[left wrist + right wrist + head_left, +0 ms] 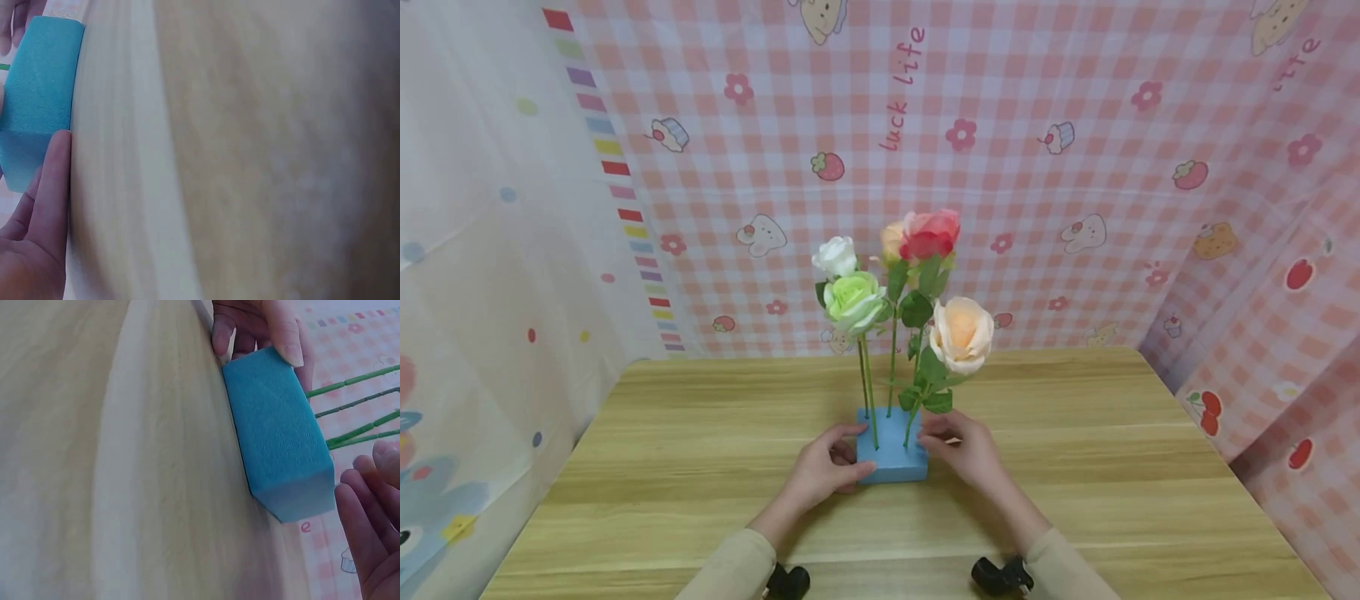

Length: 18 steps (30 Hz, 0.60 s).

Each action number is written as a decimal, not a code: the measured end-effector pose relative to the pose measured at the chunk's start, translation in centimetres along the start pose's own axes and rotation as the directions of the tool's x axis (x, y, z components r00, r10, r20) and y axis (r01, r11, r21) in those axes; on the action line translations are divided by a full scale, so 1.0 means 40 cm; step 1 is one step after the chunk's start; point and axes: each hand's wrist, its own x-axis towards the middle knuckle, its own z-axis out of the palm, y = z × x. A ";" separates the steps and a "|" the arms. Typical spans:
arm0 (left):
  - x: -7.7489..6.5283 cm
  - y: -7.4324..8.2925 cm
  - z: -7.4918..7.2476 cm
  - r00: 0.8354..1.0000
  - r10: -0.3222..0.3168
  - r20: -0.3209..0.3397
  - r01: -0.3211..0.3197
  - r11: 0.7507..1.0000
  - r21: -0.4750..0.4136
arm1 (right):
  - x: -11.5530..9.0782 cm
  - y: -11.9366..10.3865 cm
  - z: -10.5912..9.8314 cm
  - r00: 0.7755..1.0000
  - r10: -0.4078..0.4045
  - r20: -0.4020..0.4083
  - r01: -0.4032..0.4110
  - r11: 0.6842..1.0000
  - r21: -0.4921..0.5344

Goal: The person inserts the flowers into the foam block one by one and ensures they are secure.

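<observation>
A light blue foam block [891,468] stands on the table with several artificial roses upright in its top. A white rose [835,257] and a green rose [855,302] rise on the left. Towards the right are a pink-red rose [931,234], a pale peach rose [891,242] partly behind it, and a larger peach rose [962,335] lower down. My left hand [829,463] grips the block's left end, thumb at its front. At the block's right end, my right hand [964,448] has its fingers loosely extended, fingertips right by the side [306,499].
The wooden table [700,433] reaches back to a pink checked cloth [1037,200] hanging behind it. A pale curtain [497,275] hangs at the left. Dark wrist devices show near both sleeves, one black device [1002,576] being on the right.
</observation>
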 end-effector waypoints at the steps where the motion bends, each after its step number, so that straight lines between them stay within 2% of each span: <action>1: 0.000 0.000 0.000 1.000 0.000 0.000 0.000 1.000 0.001 | -0.004 0.002 -0.003 1.000 0.005 0.008 -0.005 1.000 0.001; 10: 0.000 -0.007 0.000 1.000 0.017 0.004 -0.017 1.000 0.014 | -0.045 0.015 -0.041 0.997 0.014 0.081 -0.019 0.998 0.064; 18: 0.000 -0.012 -0.002 0.999 0.033 0.026 -0.034 0.999 0.030 | -0.073 0.036 -0.074 0.993 0.081 0.081 -0.087 0.994 0.067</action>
